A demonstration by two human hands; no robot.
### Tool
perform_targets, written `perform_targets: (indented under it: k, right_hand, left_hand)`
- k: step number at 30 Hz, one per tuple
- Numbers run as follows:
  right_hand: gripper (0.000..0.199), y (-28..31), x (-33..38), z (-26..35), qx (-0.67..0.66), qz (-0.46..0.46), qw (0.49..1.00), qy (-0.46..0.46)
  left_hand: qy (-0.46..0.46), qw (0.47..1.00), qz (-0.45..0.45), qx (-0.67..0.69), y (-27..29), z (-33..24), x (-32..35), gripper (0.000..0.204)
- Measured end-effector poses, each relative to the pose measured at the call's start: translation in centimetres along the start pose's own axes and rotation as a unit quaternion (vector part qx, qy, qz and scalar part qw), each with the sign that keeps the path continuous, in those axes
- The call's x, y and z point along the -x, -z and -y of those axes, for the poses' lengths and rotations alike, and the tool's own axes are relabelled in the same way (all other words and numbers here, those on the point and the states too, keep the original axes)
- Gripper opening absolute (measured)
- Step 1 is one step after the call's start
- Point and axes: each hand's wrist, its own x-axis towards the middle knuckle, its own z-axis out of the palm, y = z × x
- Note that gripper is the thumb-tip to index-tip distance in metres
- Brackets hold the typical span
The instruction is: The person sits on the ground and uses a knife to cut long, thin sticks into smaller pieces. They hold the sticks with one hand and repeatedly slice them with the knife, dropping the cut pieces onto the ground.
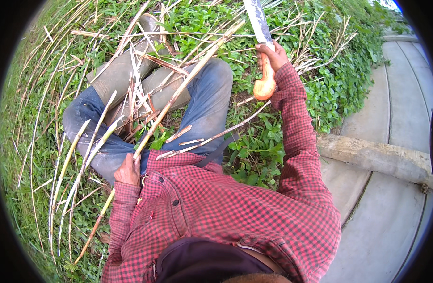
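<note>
Grass bank [32, 155] littered with cut stalks, concrete path [391, 212] at right. Seated person in jeans [204, 108] and boots [117, 70]. Long cane stalk [178, 92] slants across the lap; left hand [128, 170] clamped round its lower end. Right hand [274, 55] raised, gripping a machete [262, 52] by its orange handle, blade pointing up.

A long pale cane stalk [178, 94] slants across the lap, and an orange-handled machete [262, 42] points upward.
</note>
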Motion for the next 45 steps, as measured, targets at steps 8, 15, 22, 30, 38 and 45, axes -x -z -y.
perform_targets:
  k: [8,15,22,30,38,45]
  right_hand:
    - [0.032,0.6,0.6,-0.6,-0.008,0.028,0.999,-0.038]
    - [0.037,-2.6,2.4,-2.5,0.038,0.119,0.989,-0.079]
    - [0.030,1.6,-0.6,1.9,-0.039,-0.042,0.998,0.027]
    - [0.031,-1.9,1.9,-1.9,-0.013,0.084,0.996,-0.035]
    - [0.038,-4.5,4.3,-3.3,0.039,0.175,0.976,-0.127]
    - [0.038,-7.0,5.5,-2.3,0.026,0.165,0.982,-0.091]
  left_hand:
    - [-0.005,1.000,-0.023,-0.011,-0.6,0.6,0.4,0.022]
    - [-0.013,0.999,-0.027,-0.019,-0.8,0.5,0.6,0.022]
    - [-0.003,1.000,-0.020,-0.015,-1.0,1.0,0.3,0.022]
    - [-0.005,1.000,-0.015,-0.012,-0.8,0.2,0.3,0.021]
    - [-0.008,0.999,-0.029,-0.021,-0.5,0.2,0.2,0.023]
    - [-0.018,0.999,-0.044,-0.015,-0.3,0.3,0.3,0.022]
